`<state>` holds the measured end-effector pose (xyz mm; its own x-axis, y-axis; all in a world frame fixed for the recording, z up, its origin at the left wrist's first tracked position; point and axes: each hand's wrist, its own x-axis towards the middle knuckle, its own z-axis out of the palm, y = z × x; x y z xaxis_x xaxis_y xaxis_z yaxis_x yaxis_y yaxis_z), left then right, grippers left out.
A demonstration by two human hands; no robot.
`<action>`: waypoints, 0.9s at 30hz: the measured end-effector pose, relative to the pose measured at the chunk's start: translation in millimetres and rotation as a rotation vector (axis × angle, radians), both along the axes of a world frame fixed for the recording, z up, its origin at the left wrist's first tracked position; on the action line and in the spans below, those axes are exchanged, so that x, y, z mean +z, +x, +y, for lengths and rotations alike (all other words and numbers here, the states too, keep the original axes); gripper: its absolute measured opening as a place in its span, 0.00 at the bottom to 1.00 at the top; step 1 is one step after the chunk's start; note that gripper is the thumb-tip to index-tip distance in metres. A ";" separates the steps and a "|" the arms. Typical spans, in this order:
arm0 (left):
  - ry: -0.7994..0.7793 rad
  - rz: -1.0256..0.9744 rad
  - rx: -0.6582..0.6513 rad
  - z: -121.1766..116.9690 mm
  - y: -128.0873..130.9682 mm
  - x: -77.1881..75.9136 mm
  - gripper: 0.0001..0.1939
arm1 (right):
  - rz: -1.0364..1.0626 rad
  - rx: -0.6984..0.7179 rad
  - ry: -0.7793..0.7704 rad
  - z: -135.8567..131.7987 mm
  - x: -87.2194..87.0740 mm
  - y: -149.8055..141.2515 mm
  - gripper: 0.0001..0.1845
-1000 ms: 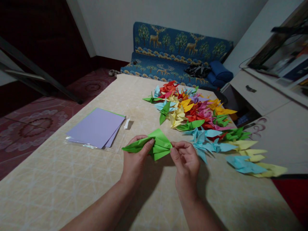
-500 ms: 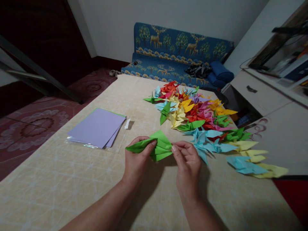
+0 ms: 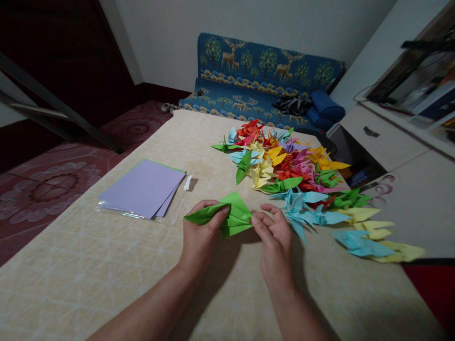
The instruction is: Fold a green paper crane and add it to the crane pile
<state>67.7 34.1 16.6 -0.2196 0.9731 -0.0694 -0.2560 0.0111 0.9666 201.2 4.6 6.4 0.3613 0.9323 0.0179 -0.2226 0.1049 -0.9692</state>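
Held up just over the table [image 3: 106, 274], right between the left hand [image 3: 201, 232] and the right hand [image 3: 275, 232]: green paper [image 3: 237, 214], partly folded, its long way running from side to side. Touching both hands, so no nearer to one than the other. To the left, a pointy, leaf-like end sticking out past the left thumb; to the right, a corner caught in the tips of the right hand. Left hand curled nearly closed, thumb on top and fingers tucked under. Right hand in a small pinch, other fingers loosely bent. Thin, bright paper with straight creases and a wide flap like a kite. Just past the right hand, light blue folded birds [image 3: 296, 203], then a big heap of paper birds [image 3: 288, 168] in red, yellow, orange and pink, with pointy wings. Over to the left, flat purple sheets [image 3: 142, 189] in or on a shiny, clear plastic bag [image 3: 131, 216], hard to tell which, beside a small white scrap [image 3: 187, 182].
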 end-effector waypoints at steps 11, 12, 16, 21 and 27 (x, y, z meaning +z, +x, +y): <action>0.077 0.132 -0.005 0.3 -4.4 1.7 0.08 | -0.324 0.040 -0.039 -2.1 6.5 1.2 0.07; 0.080 0.137 -0.008 -0.1 -4.4 2.1 0.08 | -0.345 0.044 -0.042 -1.8 6.4 1.6 0.06; 0.074 0.082 -0.018 -1.3 -3.3 2.9 0.09 | -0.376 0.028 -0.042 0.3 3.7 1.4 0.08; 0.093 0.066 -0.023 -2.1 -3.5 2.2 0.08 | -0.284 0.029 -0.038 1.7 1.8 -1.3 0.08; 0.118 0.077 -0.022 -1.9 -4.0 -1.2 0.08 | -0.270 0.006 -0.055 1.8 1.8 -1.6 0.06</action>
<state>63.7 32.2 15.3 -0.1988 0.9781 0.0616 -0.1824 -0.0987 0.9783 199.6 6.4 8.2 0.3449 0.9366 0.0619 0.0447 0.0495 -0.9978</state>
